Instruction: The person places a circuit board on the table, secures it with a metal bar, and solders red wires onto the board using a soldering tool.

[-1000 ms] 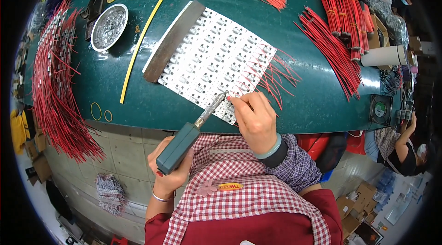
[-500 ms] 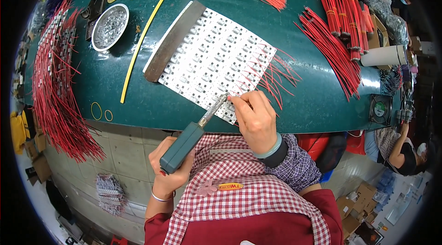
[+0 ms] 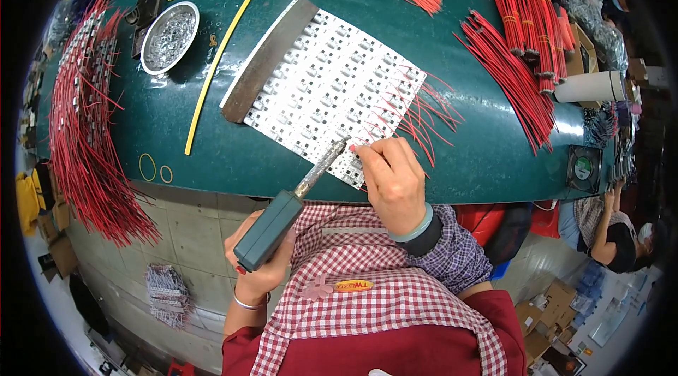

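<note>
My left hand (image 3: 260,263) is wrapped round the dark green handle of a soldering iron (image 3: 270,230). The iron's metal tip reaches up to the lower part of a white circuit board panel (image 3: 328,86) covered in rows of small components. Close beside the tip, my right hand (image 3: 395,185) is closed in a pinch over the board, a short reddish end of wire at its fingertips; most of that wire is hidden. Thin red wires (image 3: 424,118) fan out from the panel's right edge. A dark brown bar (image 3: 272,58) lies along the panel's left side.
A silvery bowl (image 3: 169,38) of metallic bits and a yellow strip (image 3: 224,65) lie left of the panel. Red wire bundles (image 3: 519,16) lie at the right, near a small fan (image 3: 584,167). Wired pieces (image 3: 88,115) hang over the left edge. Another person (image 3: 621,235) sits at right.
The soldering iron has drawn back slightly down and left in my left hand, its tip moving a little away from my right fingertips. My right hand stays nearly in place.
</note>
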A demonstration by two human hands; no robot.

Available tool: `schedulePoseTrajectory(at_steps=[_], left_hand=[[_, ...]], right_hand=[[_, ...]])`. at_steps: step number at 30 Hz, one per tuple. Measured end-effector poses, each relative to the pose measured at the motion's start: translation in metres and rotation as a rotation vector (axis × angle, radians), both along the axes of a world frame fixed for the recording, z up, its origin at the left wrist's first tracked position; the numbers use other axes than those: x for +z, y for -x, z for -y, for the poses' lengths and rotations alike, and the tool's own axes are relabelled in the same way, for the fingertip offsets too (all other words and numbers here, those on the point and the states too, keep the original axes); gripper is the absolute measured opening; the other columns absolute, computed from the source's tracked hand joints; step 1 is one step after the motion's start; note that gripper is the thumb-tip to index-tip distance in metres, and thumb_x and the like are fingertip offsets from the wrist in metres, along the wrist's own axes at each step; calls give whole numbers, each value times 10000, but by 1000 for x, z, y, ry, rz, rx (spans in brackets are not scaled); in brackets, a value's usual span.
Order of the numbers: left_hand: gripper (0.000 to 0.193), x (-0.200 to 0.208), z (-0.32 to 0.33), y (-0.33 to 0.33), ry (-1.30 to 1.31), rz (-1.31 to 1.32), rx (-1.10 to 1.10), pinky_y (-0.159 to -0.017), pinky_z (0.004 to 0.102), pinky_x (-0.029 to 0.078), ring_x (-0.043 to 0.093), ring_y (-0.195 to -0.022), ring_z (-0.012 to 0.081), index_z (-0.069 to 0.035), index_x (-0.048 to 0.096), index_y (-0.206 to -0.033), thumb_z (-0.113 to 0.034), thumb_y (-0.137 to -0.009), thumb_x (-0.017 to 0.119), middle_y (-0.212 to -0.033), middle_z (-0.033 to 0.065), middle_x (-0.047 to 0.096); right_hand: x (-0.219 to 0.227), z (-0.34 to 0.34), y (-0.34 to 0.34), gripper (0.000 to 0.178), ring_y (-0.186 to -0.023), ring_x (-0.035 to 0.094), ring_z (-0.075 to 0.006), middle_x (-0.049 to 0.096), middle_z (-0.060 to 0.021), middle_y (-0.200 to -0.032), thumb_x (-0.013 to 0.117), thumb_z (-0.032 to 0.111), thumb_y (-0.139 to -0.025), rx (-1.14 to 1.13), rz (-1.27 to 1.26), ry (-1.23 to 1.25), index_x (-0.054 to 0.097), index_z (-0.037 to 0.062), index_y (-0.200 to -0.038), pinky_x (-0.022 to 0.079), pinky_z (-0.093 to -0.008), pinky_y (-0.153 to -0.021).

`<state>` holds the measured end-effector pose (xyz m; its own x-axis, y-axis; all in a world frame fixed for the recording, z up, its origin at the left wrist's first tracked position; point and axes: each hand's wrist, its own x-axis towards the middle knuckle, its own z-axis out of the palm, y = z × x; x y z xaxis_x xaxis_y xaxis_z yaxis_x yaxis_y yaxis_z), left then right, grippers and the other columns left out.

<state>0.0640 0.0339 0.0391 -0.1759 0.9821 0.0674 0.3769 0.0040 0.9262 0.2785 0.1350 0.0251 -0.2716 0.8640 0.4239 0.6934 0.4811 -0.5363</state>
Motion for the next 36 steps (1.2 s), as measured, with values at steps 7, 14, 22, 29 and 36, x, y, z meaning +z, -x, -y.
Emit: schedulePoseTrajectory(at_steps=[7,14,22,29,36], left_hand=[[216,4,-1,0,11,-3,6,-668,310,551,703,-735,263,75,696,-904,67,-690,729,-889,178,699],[209,2,7,2,71,-8,2,-672,312,548,701,-744,262,73,689,-906,52,-704,742,-890,177,699],[178,10,4,2,34,-57,-36,-634,313,532,685,-710,261,61,681,-872,41,-706,743,-852,159,688],[153,6,3,1,-28,-103,-43,-576,315,506,653,-642,253,42,677,-833,37,-691,732,-775,131,655],[138,6,4,1,-38,-105,-46,-544,309,489,642,-613,245,38,675,-809,47,-679,720,-758,126,645]], right_hand=[[3,5,-4,241,-768,571,-259,576,-92,-866,684,-58,-740,3,-14,-25,679,-15,-978,494,-357,-658],[0,7,-4,245,-765,570,-258,575,-93,-858,684,-68,-736,39,-24,21,697,-14,-975,494,-358,-647],[0,5,-5,259,-752,561,-250,565,-91,-844,668,-89,-734,63,-27,43,701,-14,-979,489,-360,-633],[0,3,-5,282,-756,561,-246,563,-88,-846,644,-103,-708,74,-8,44,699,-10,-968,494,-353,-637],[-1,3,-5,290,-768,559,-247,564,-86,-846,626,-95,-700,79,11,42,696,-6,-968,494,-352,-644]])
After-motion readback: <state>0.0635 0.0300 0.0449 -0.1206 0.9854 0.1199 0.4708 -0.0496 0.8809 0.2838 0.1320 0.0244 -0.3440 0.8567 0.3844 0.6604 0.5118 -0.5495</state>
